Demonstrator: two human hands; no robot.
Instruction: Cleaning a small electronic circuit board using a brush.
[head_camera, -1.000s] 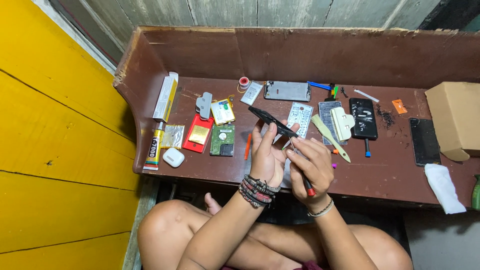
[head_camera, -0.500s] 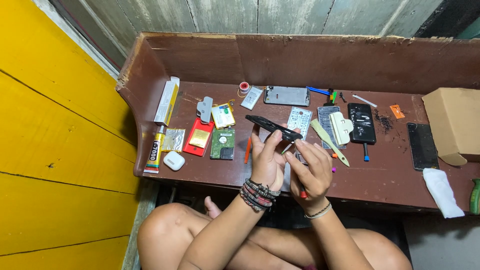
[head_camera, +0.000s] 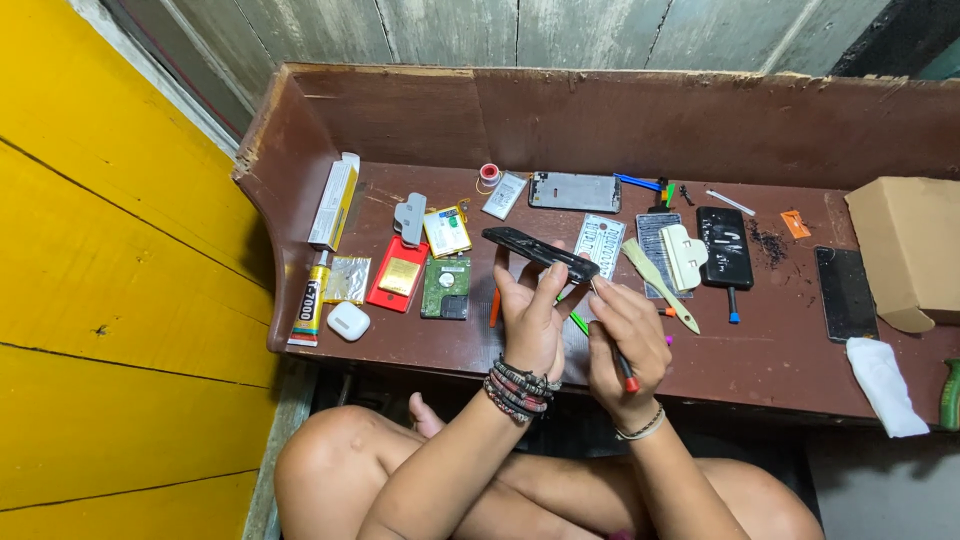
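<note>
My left hand (head_camera: 533, 318) holds a black phone frame (head_camera: 538, 251) up on edge over the brown workbench (head_camera: 760, 370), fingers under its near side. My right hand (head_camera: 625, 345) grips a thin screwdriver with a red end (head_camera: 628, 380), its tip up against the right end of the frame. Several bead bracelets ring my left wrist, and a thin band rings my right wrist. My bare knees show below the bench.
On the bench lie a glue tube (head_camera: 312, 306), a white earbud case (head_camera: 348, 321), a red part (head_camera: 397, 273), a green hard-drive board (head_camera: 446, 287), a metal phone frame (head_camera: 575, 191), a black phone (head_camera: 725, 247), a dark screen (head_camera: 844, 293), a cardboard box (head_camera: 908, 250) and a white cloth (head_camera: 885, 385).
Both hands stay together at the phone frame. The frame has tilted slightly and the view has shifted a little; the screwdriver tip stays at its right end.
</note>
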